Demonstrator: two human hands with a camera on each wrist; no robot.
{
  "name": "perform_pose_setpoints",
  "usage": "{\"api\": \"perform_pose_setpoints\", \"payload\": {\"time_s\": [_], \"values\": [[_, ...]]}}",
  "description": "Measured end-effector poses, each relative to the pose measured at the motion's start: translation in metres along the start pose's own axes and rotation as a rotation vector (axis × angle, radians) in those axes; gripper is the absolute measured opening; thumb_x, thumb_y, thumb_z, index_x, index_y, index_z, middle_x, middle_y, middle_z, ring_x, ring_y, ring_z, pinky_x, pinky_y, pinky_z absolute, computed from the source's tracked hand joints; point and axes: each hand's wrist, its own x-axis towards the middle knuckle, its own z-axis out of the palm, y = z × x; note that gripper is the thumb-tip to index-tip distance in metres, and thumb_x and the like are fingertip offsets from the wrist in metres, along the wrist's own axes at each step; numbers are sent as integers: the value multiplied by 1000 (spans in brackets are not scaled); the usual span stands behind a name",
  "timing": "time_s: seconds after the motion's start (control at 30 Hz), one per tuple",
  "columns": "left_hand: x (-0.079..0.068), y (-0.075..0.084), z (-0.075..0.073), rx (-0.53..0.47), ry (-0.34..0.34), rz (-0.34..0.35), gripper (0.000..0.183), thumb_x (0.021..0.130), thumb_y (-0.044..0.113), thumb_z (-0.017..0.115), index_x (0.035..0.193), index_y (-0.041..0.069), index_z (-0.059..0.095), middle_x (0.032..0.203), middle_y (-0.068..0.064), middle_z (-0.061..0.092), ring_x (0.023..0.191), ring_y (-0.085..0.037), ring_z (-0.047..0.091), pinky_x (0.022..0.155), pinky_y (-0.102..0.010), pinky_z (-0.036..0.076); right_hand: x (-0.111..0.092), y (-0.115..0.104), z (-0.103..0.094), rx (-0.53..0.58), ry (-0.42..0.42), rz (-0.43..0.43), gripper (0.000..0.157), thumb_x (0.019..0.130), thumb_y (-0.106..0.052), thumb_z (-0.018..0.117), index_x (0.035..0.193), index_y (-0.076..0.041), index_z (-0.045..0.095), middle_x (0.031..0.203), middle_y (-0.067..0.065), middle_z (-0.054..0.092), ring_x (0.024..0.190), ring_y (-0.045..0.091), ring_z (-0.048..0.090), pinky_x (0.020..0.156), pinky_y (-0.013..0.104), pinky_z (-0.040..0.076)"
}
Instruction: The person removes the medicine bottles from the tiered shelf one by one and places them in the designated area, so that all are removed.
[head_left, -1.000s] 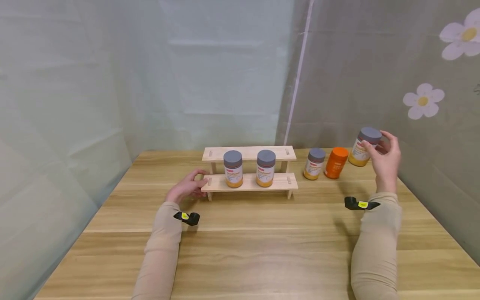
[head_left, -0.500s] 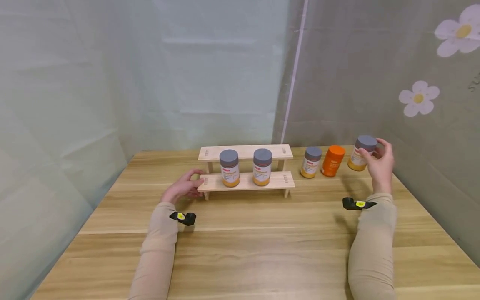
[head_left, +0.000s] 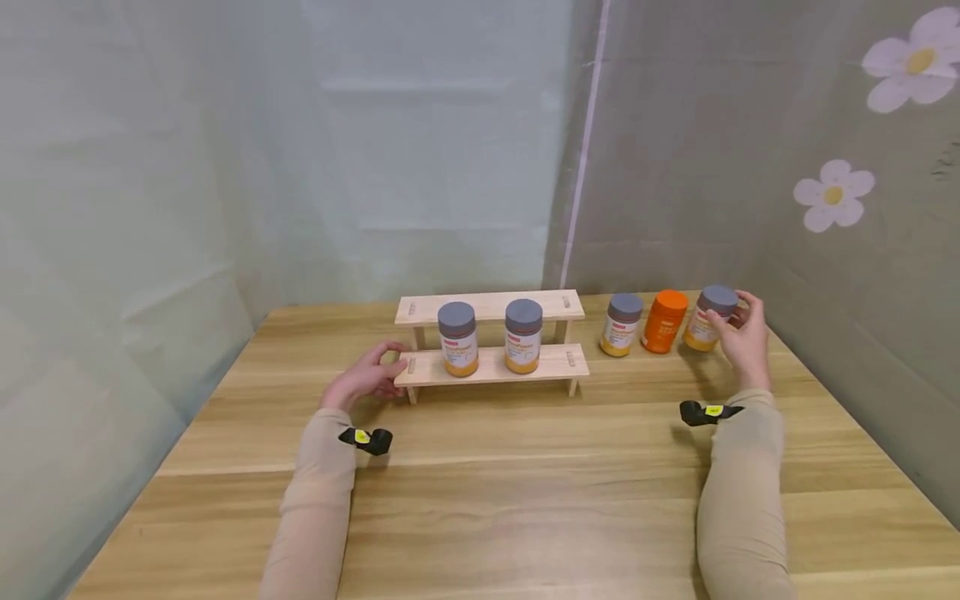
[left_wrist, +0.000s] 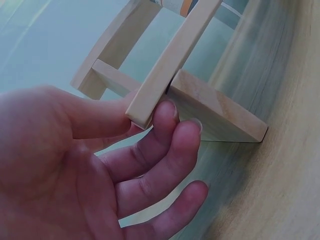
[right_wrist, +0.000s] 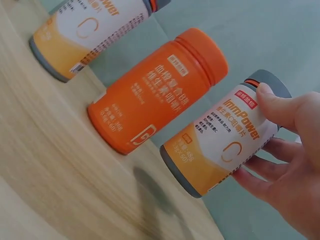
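My left hand (head_left: 363, 377) pinches the left end of the lower step of a two-tier wooden rack (head_left: 491, 367). In the left wrist view its thumb lies over the board (left_wrist: 172, 62), with fingertips beneath. Two grey-lidded vitamin bottles (head_left: 458, 340) (head_left: 522, 337) stand upright on that lower step. At the right, my right hand (head_left: 745, 343) grips another grey-lidded vitamin bottle (right_wrist: 225, 135), thumb near the lid and fingers behind. Beside it stands an orange bottle (right_wrist: 157, 90), a small gap apart. Whether the gripped bottle's base touches the table I cannot tell.
One more grey-lidded bottle (head_left: 622, 325) stands left of the orange one, right of the rack. The rack's upper step (head_left: 491, 306) carries nothing. Hanging cloth (head_left: 420, 150) closes off the back and sides of the wooden table (head_left: 525, 500).
My right hand has brought its vitamin bottle down and leftward, closer to the orange bottle. The left hand keeps its hold on the rack. The head view has shifted slightly.
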Motion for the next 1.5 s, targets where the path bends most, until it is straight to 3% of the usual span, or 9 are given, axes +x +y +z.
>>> {"api": "perform_pose_setpoints", "payload": {"time_s": [0.23, 0.4, 0.77, 1.17, 1.5], "values": [[-1, -3, 1, -12, 10, -4, 46, 103, 20, 46, 142, 4, 28, 74, -1, 63, 64, -9, 63, 68, -30, 54, 1, 11, 2, -36, -23, -16, 62, 99, -20, 52, 150, -7, 20, 149, 25, 40, 127, 34, 45, 107, 41, 38], [-2, -1, 0, 4, 4, 1, 46, 103, 21, 46, 142, 4, 29, 78, -2, 64, 65, -9, 64, 70, -31, 54, 0, 20, 2, -22, -34, -10, 63, 99, -21, 51, 151, -7, 18, 151, 26, 35, 134, 42, 40, 110, 51, 36], [-3, 1, -1, 28, 2, -4, 46, 103, 23, 45, 142, 5, 29, 83, -5, 63, 68, -10, 64, 72, -33, 54, -1, 24, 1, -6, -25, -2, 63, 100, -24, 50, 154, -14, 19, 153, 21, 31, 139, 40, 34, 113, 53, 32], [1, -2, 0, 9, 7, 6, 46, 103, 20, 46, 141, 3, 29, 80, -5, 64, 64, -9, 64, 68, -31, 55, 0, 23, 3, -12, 28, -22, 59, 100, -22, 49, 150, -2, 24, 152, 24, 33, 139, 42, 36, 113, 53, 32], [1, -4, 0, -11, -4, -12, 47, 103, 20, 45, 143, 4, 26, 70, 2, 62, 63, -8, 64, 66, -28, 53, 2, 26, 2, -28, 7, -4, 58, 101, -24, 48, 151, -5, 25, 154, 23, 31, 139, 43, 37, 112, 54, 32]]}}
